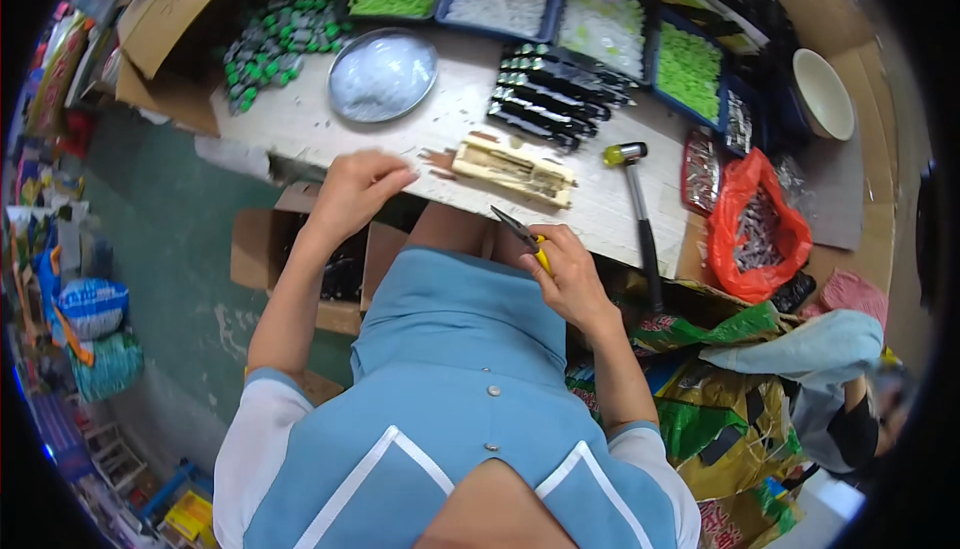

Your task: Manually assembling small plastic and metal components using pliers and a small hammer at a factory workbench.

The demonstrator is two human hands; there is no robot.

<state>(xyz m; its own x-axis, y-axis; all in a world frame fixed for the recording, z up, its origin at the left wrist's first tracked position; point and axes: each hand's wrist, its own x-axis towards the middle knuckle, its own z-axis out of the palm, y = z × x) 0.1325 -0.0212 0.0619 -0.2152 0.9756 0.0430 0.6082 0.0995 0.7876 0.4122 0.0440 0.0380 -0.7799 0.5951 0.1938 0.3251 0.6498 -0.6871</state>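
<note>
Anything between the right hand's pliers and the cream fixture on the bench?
Nothing visible: the pliers in the right hand point toward the cream fixture, with just a strip of bench between.

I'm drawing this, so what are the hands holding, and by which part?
The right hand holds pliers by their yellow handles. Whether the left hand pinches anything small between its fingers can't be told.

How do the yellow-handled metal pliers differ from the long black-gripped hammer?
The yellow-handled metal pliers are in the right hand, while the long black-gripped hammer lies on the white table, its grip reaching past the front edge. The pliers look shorter than the hammer. The pliers' yellow is on their handles; the hammer's is on its head. Both are hand tools.
</note>
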